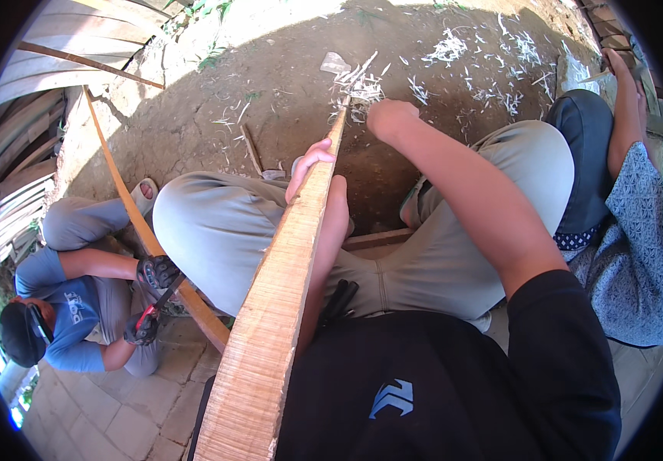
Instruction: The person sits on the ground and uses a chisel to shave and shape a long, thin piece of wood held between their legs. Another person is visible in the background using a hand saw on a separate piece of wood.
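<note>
A long light-brown wooden slat (262,338) runs from the lower edge beside my chest to a far end over the ground. It looks broad near me and narrow far away. My left hand (312,165) wraps around it past my left knee, fingers over its edge. Just right of the slat's far end, my right hand (391,120) is closed in a fist with its back toward me. Whatever it grips is hidden. Pale curled shavings (363,88) lie around the slat's tip, close to the right hand.
At the left, a seated person in gloves (143,326) works a red-handled blade on another long slat (127,200). On the right sits someone in patterned grey cloth (631,261). More shavings (448,48) litter the dirt ahead. A short stick (252,150) lies beyond my left knee.
</note>
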The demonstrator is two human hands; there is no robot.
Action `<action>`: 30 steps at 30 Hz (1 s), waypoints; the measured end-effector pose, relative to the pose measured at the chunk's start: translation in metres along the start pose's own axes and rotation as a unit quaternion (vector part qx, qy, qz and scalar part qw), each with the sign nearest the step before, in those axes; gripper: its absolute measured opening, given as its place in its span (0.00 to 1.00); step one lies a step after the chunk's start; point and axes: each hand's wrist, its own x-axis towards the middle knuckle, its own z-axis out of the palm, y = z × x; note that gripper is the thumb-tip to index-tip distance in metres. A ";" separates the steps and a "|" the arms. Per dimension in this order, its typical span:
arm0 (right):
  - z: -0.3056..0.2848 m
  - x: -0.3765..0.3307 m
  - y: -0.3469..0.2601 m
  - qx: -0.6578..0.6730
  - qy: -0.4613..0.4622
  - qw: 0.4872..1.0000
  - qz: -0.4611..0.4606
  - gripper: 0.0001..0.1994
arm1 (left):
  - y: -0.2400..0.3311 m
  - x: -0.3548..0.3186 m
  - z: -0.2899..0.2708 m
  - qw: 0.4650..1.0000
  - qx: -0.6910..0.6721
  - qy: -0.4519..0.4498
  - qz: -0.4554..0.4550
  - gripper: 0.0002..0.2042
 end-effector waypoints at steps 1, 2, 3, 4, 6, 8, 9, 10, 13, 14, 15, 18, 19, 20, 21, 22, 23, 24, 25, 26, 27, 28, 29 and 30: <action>0.001 0.000 -0.001 0.006 0.008 1.000 0.001 0.17 | 0.001 0.000 0.000 1.000 -0.011 0.003 -0.011 0.19; 0.001 0.000 -0.001 0.006 0.003 1.000 -0.002 0.17 | 0.002 0.000 -0.001 0.999 -0.022 0.007 -0.022 0.19; 0.001 0.001 -0.003 0.005 -0.002 1.000 -0.005 0.17 | 0.003 0.000 -0.001 0.999 -0.033 0.012 -0.032 0.19; 0.001 0.002 -0.003 0.005 -0.006 1.000 -0.004 0.17 | 0.003 0.000 -0.002 0.999 -0.030 0.007 -0.036 0.19; 0.007 0.008 -0.007 0.003 -0.009 1.000 0.010 0.16 | 0.004 0.000 -0.003 0.999 -0.024 0.001 -0.043 0.19; 0.016 0.023 -0.005 0.012 -0.006 0.999 0.029 0.16 | -0.002 0.001 -0.003 1.000 0.005 -0.017 -0.005 0.20; 0.019 0.033 0.000 0.022 -0.004 0.999 0.041 0.16 | -0.005 0.001 -0.002 0.999 0.020 -0.026 0.013 0.20; 0.020 0.035 -0.002 0.031 -0.005 0.998 0.047 0.16 | -0.005 0.001 -0.003 0.999 0.018 -0.027 0.016 0.20; 0.016 0.038 0.000 0.040 -0.019 0.998 0.046 0.16 | 0.000 0.002 -0.002 1.000 0.010 -0.025 0.009 0.19; 0.020 0.039 -0.001 0.040 -0.006 0.998 0.041 0.16 | 0.002 0.002 -0.002 1.000 0.007 -0.020 -0.001 0.19; 0.025 0.039 -0.003 0.040 0.007 0.999 0.036 0.16 | 0.004 0.002 -0.002 1.000 0.005 -0.014 -0.012 0.19; 0.029 0.041 -0.007 0.034 0.004 0.999 0.039 0.16 | 0.008 0.001 -0.002 0.999 -0.026 -0.011 -0.041 0.20; 0.028 0.041 -0.011 0.032 -0.004 0.999 0.038 0.16 | 0.007 0.001 -0.003 1.000 -0.004 -0.016 -0.020 0.20; 0.036 0.053 -0.004 0.062 -0.005 0.996 0.071 0.17 | 0.005 0.002 -0.001 1.000 0.012 -0.027 0.002 0.20; 0.046 0.069 0.003 0.091 -0.006 0.990 0.103 0.17 | 0.001 0.003 0.000 0.999 0.028 -0.038 0.024 0.20; 0.043 0.073 -0.001 0.118 -0.007 0.985 0.123 0.17 | -0.005 0.003 -0.003 0.999 0.026 -0.035 0.031 0.20; 0.042 0.074 0.000 0.111 -0.002 0.988 0.105 0.17 | -0.012 0.003 -0.005 0.999 0.023 -0.032 0.038 0.20; 0.043 0.073 0.002 0.104 0.003 0.991 0.086 0.17 | -0.018 0.003 -0.006 0.998 0.021 -0.029 0.045 0.21; 0.043 0.071 0.004 0.096 0.006 0.993 0.068 0.17 | -0.016 0.005 -0.004 0.999 0.019 -0.024 0.035 0.21; 0.047 0.075 0.011 0.079 -0.013 0.996 0.045 0.17 | -0.007 0.003 -0.001 0.999 0.018 -0.022 0.021 0.21; 0.048 0.080 0.019 0.063 -0.033 0.997 0.023 0.18 | -0.002 0.001 -0.001 1.000 0.015 -0.022 0.007 0.21; 0.042 0.085 0.022 0.044 -0.047 0.998 0.001 0.18 | -0.001 0.000 -0.001 1.000 0.021 -0.022 0.004 0.21; 0.039 0.087 0.023 0.001 -0.068 0.997 -0.024 0.18 | -0.005 0.001 -0.002 1.000 0.017 -0.021 0.011 0.21; 0.036 0.089 0.026 -0.041 -0.089 0.994 -0.048 0.18 | -0.014 0.002 -0.002 1.000 0.013 -0.022 0.019 0.21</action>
